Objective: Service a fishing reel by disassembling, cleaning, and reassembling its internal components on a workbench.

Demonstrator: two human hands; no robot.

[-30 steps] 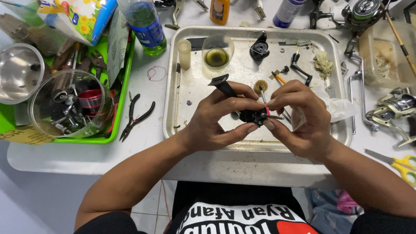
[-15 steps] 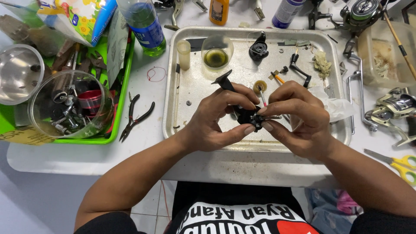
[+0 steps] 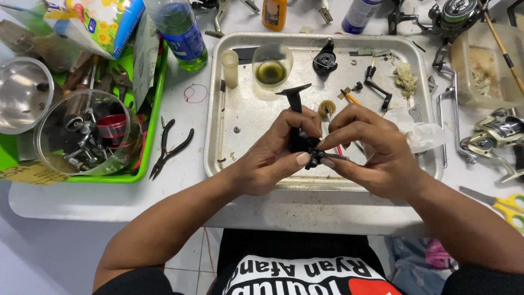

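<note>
My left hand (image 3: pixel 273 155) grips a black fishing reel body (image 3: pixel 299 128) over the front of a metal tray (image 3: pixel 229 131), its foot pointing up and away. My right hand (image 3: pixel 371 150) pinches a thin metal tool or pin (image 3: pixel 334 157) against a small black gear on the reel body's near side. The fingers of both hands meet around that part and hide most of it. Loose small parts lie on the tray behind the hands: a black reel part (image 3: pixel 325 56), a black handle arm (image 3: pixel 377 87), a round brass-coloured piece (image 3: pixel 327 107).
A small glass of yellowish oil (image 3: pixel 271 68) and a pale tube (image 3: pixel 230 68) stand on the tray. Black pliers (image 3: pixel 170 147) lie left of it, beside a green bin (image 3: pixel 154 109) with clear bowls. Bottles line the back. Reels (image 3: pixel 494 136) and yellow scissors (image 3: pixel 499 203) sit at right.
The hands have shifted slightly and turned the reel body a little. My right fingers have closed in on the small gear with the thin tool.
</note>
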